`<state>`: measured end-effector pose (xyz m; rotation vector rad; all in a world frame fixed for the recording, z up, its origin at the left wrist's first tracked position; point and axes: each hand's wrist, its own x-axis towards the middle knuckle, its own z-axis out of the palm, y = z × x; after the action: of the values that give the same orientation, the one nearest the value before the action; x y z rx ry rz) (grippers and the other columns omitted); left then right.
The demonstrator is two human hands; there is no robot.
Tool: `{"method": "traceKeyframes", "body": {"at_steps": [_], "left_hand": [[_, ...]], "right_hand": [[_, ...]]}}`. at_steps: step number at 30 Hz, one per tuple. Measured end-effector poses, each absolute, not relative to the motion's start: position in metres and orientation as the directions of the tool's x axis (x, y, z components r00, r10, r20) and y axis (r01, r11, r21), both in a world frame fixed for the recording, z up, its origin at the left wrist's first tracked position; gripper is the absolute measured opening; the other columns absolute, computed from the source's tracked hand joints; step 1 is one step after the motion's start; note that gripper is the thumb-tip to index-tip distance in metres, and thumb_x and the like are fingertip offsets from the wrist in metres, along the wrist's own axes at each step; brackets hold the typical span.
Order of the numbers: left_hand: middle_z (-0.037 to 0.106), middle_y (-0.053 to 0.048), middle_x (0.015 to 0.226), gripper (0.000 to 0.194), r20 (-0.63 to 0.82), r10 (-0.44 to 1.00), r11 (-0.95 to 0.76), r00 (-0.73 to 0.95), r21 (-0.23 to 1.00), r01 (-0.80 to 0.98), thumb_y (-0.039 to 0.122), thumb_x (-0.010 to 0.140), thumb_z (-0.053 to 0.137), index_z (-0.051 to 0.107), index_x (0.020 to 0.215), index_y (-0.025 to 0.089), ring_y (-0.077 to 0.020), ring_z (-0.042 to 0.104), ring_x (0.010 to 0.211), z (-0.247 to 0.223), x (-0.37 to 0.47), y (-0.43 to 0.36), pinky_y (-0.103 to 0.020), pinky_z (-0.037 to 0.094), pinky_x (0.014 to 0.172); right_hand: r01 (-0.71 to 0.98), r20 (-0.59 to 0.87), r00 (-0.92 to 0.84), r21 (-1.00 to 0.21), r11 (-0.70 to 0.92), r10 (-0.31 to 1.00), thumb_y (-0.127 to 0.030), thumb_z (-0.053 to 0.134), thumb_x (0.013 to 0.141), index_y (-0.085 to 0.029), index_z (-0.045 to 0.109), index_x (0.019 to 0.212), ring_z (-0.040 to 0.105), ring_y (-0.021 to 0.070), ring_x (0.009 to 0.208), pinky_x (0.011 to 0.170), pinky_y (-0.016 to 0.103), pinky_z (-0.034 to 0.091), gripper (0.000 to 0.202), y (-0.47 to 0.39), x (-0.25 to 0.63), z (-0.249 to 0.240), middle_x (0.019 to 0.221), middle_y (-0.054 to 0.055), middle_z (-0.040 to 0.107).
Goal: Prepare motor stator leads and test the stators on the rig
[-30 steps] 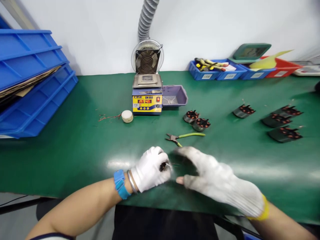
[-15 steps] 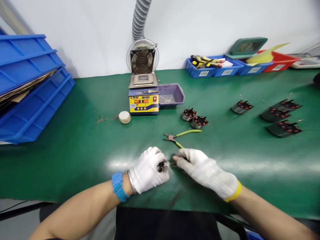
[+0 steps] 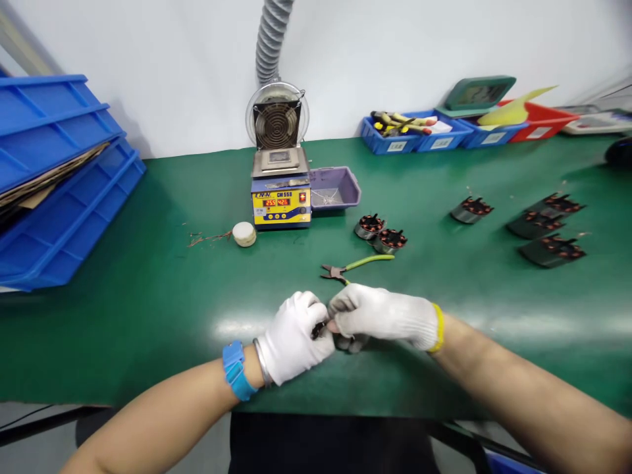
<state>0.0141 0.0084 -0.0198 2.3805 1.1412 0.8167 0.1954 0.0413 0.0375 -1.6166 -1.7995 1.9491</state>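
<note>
My white-gloved left hand (image 3: 297,341) is closed around a small motor stator (image 3: 318,329), of which only a dark bit shows between thumb and fingers. Right against it, my gloved right hand (image 3: 378,317) pinches at the stator's edge with thumb and fingertips; what lies in that pinch is hidden. Just beyond my right hand lie cutting pliers (image 3: 337,271) with green handles, jaws apart and pointing left. Two more stators with copper windings, a nearer one (image 3: 390,241) and a farther one (image 3: 370,226), sit side by side behind the pliers.
A solder pot (image 3: 281,201) with a lit display stands at the back, a purple tray (image 3: 351,187) beside it. Left of it are a round white pad (image 3: 243,234) and copper wire scraps (image 3: 210,238). Further stators (image 3: 472,209) stand right. Blue crates (image 3: 74,217) fill the left; tool bins (image 3: 395,141) line the wall.
My right hand has moved left, from a small gap away to touching the stator in my left hand. My left hand keeps its hold. The view has shifted slightly.
</note>
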Motion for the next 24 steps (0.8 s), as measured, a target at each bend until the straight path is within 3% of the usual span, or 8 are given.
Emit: {"method": "traceKeyframes", "body": {"at_steps": [5, 9, 11, 14, 16, 20, 22, 24], "left_hand": [[0.055, -0.005, 0.077, 0.006, 0.296, 0.819, -0.567, 0.492, 0.544, 0.618, 0.021, 0.074, 0.051, 0.046, 0.072, 0.022, -0.0198, 0.052, 0.077, -0.018, 0.016, 0.008, -0.033, 0.046, 0.070], [0.057, -0.008, 0.087, 0.007, 0.274, 0.857, -0.505, 0.437, 0.623, 0.598, 0.021, 0.074, 0.051, 0.045, 0.078, 0.022, -0.0213, 0.057, 0.082, -0.015, 0.016, 0.004, -0.036, 0.051, 0.074], [0.057, -0.011, 0.096, 0.018, 0.302, 0.855, -0.503, 0.422, 0.681, 0.531, 0.021, 0.069, 0.055, 0.047, 0.086, 0.021, -0.0249, 0.060, 0.093, -0.012, 0.015, 0.000, -0.041, 0.053, 0.086], [0.056, -0.014, 0.106, 0.053, 0.300, 0.838, -0.493, 0.456, 0.774, 0.397, 0.023, 0.062, 0.063, 0.047, 0.112, 0.015, -0.0299, 0.058, 0.107, -0.008, 0.012, -0.002, -0.046, 0.049, 0.099], [0.056, -0.014, 0.110, 0.072, 0.214, 0.876, -0.366, 0.432, 0.878, 0.309, 0.026, 0.064, 0.064, 0.037, 0.129, 0.014, -0.0270, 0.059, 0.104, -0.007, 0.007, 0.003, -0.044, 0.052, 0.094], [0.055, -0.014, 0.121, 0.056, 0.037, 0.951, -0.067, 0.307, 0.994, 0.089, 0.050, 0.083, 0.051, 0.039, 0.127, 0.018, -0.0195, 0.061, 0.093, -0.004, -0.013, 0.026, -0.036, 0.056, 0.079], [0.057, -0.015, 0.116, 0.063, -0.094, 0.898, 0.072, 0.430, 0.995, 0.066, 0.066, 0.084, 0.045, 0.044, 0.123, 0.016, -0.0175, 0.064, 0.079, 0.004, -0.023, 0.036, -0.030, 0.055, 0.060], [0.062, -0.011, 0.100, 0.069, -0.280, 0.741, 0.211, 0.611, 0.960, 0.184, 0.071, 0.081, 0.048, 0.048, 0.120, 0.015, -0.0145, 0.062, 0.060, 0.016, -0.029, 0.040, -0.023, 0.045, 0.042]], "right_hand": [[0.485, -0.657, -0.479, -0.751, -0.448, 0.582, -0.047, 0.078, 0.065, -0.014, 0.062, 0.069, 0.063, 0.0114, 0.052, 0.055, 0.021, 0.053, 0.037, 0.038, 0.190, 0.031, 0.066, 0.005, 0.070], [0.488, -0.657, -0.480, -0.751, -0.445, 0.582, -0.048, 0.076, 0.065, -0.014, 0.063, 0.068, 0.061, 0.0110, 0.050, 0.053, 0.021, 0.052, 0.037, 0.034, 0.190, 0.031, 0.063, 0.006, 0.069], [0.478, -0.619, -0.488, -0.779, -0.405, 0.615, -0.047, 0.072, 0.068, -0.014, 0.063, 0.068, 0.060, 0.0111, 0.050, 0.054, 0.022, 0.051, 0.034, 0.031, 0.190, 0.027, 0.062, 0.005, 0.068], [0.445, -0.518, -0.494, -0.840, -0.309, 0.699, -0.040, 0.067, 0.074, -0.015, 0.059, 0.066, 0.057, 0.0104, 0.050, 0.053, 0.021, 0.047, 0.027, 0.022, 0.193, 0.019, 0.058, 0.001, 0.062], [0.415, -0.452, -0.499, -0.873, -0.254, 0.739, -0.036, 0.063, 0.077, -0.016, 0.056, 0.066, 0.054, 0.0100, 0.050, 0.052, 0.021, 0.044, 0.024, 0.015, 0.196, 0.015, 0.057, 0.000, 0.059], [0.317, -0.368, -0.527, -0.921, -0.225, 0.766, -0.044, 0.062, 0.079, -0.017, 0.055, 0.071, 0.051, 0.0104, 0.052, 0.053, 0.023, 0.042, 0.029, 0.009, 0.201, 0.014, 0.061, 0.000, 0.057], [0.323, -0.355, -0.520, -0.924, -0.206, 0.777, -0.046, 0.062, 0.079, -0.017, 0.055, 0.072, 0.051, 0.0107, 0.054, 0.054, 0.024, 0.042, 0.031, 0.008, 0.201, 0.017, 0.064, 0.001, 0.058], [0.393, -0.337, -0.485, -0.908, -0.142, 0.807, -0.048, 0.058, 0.082, -0.018, 0.055, 0.071, 0.052, 0.0114, 0.055, 0.055, 0.024, 0.043, 0.032, 0.009, 0.201, 0.020, 0.064, 0.002, 0.059]]}}
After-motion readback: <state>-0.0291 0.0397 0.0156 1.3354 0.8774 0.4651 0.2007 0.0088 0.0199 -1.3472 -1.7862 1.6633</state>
